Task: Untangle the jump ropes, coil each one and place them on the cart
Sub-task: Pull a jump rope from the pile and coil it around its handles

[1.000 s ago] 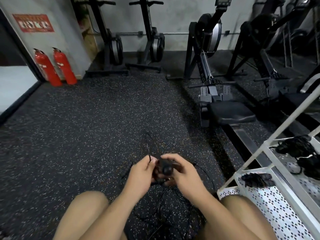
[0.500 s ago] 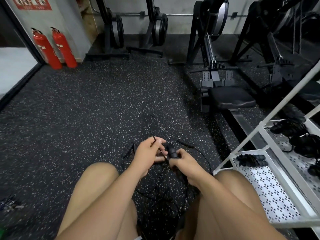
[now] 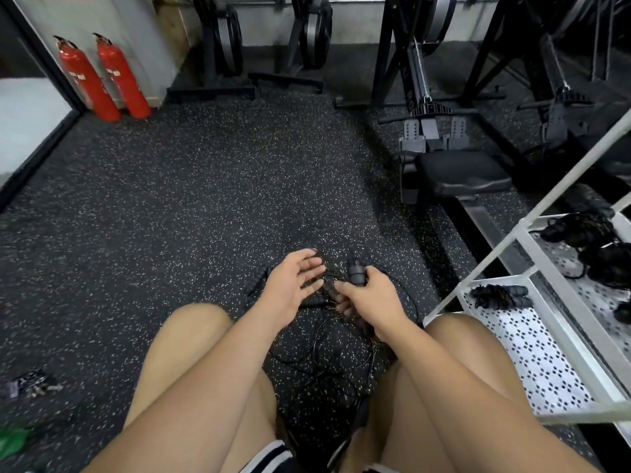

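Note:
Thin black jump ropes (image 3: 327,353) lie tangled on the speckled floor between my knees. My right hand (image 3: 370,293) grips black jump rope handles (image 3: 355,273), one standing upright above the fist. Beside them to the left, my left hand (image 3: 290,285) has its fingers spread and relaxed, holding nothing. Another black handle (image 3: 259,279) lies on the floor just left of it. The white cart (image 3: 532,339) stands at my right, with a coiled rope (image 3: 496,297) on its lower perforated shelf and more coiled ropes (image 3: 590,244) on the level beyond.
A black rowing machine (image 3: 454,172) stands ahead on the right, more machines along the back wall. Two red fire extinguishers (image 3: 102,80) lean at the far left. Small dark items (image 3: 30,387) lie on the floor by my left thigh.
My left hand has let go of the rope it pinched and opened its fingers. The right hand keeps hold of the handles. The view has tilted further down.

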The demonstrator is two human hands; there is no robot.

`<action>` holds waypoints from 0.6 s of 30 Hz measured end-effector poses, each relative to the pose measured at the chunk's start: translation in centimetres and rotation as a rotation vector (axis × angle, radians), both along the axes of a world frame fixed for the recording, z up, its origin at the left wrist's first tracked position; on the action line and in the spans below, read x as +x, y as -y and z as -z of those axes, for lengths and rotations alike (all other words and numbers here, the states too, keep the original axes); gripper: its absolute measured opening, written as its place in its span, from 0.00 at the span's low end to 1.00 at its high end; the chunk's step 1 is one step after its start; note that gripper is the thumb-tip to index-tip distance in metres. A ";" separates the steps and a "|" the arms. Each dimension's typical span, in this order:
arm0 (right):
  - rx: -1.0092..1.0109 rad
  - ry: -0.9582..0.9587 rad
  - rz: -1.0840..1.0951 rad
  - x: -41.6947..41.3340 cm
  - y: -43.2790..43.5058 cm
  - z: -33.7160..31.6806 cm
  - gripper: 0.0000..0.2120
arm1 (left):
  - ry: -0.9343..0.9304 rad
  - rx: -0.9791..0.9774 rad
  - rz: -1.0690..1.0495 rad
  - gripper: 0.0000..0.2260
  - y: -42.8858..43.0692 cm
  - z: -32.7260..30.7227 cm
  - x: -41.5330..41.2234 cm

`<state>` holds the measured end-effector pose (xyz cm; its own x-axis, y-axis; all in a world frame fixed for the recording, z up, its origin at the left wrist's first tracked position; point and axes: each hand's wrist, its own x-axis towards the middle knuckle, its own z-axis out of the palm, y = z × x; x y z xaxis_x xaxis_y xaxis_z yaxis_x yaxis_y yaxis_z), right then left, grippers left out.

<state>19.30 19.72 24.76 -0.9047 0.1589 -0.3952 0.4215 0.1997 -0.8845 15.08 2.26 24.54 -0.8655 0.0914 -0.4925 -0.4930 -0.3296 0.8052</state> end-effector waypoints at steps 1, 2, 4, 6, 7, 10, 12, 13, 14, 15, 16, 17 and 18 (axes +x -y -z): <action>-0.100 0.002 0.017 0.0 -0.2 -0.9 0.14 | 0.012 0.016 0.022 0.14 0.2 0.1 0.1; -0.172 0.000 0.025 0.0 -0.4 -1.8 0.14 | 0.001 -0.029 0.077 0.15 0.5 0.5 0.1; -0.248 -0.016 0.036 -0.3 -0.7 -3.7 0.14 | -0.058 -0.200 0.264 0.21 0.6 1.2 0.5; -0.304 -0.042 0.044 -0.6 -0.7 -5.6 0.15 | -0.086 -0.371 0.444 0.28 0.3 1.6 0.8; -0.334 -0.054 0.046 -0.8 -0.6 -6.6 0.15 | -0.093 -0.419 0.508 0.28 0.0 1.9 1.1; -0.433 -0.105 0.047 -1.1 0.0 -9.5 0.13 | -0.133 -0.408 0.634 0.22 -0.8 2.7 1.7; -0.504 -0.136 0.052 -1.3 0.4 -11.4 0.12 | -0.153 -0.430 0.650 0.17 -1.2 2.7 2.0; -0.536 -0.145 0.051 -1.4 0.6 -12.4 0.12 | -0.169 -0.446 0.644 0.15 -1.4 2.5 2.1; -0.571 -0.149 0.043 -1.5 0.8 -13.2 0.10 | -0.192 -0.471 0.634 0.12 -1.5 2.5 2.0; -0.608 -0.151 0.029 -1.5 0.8 -14.0 0.09 | -0.233 -0.501 0.622 0.10 -1.6 2.5 1.8; -0.646 -0.152 0.011 -1.6 0.9 -14.8 0.08 | -0.268 -0.537 0.612 0.07 -1.6 2.7 1.6; -0.677 -0.157 -0.003 -1.8 0.9 -15.5 0.07 | -0.300 -0.572 0.611 0.06 -1.5 2.8 1.5; -0.702 -0.168 -0.009 -2.0 0.8 -16.1 0.06 | -0.316 -0.624 0.615 0.06 -1.4 3.0 1.5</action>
<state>17.29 18.92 40.83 -0.9622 -0.0891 -0.2573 0.2699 -0.4369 -0.8580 16.59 3.69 21.56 -0.8549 0.3766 -0.3569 -0.1649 0.4550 0.8751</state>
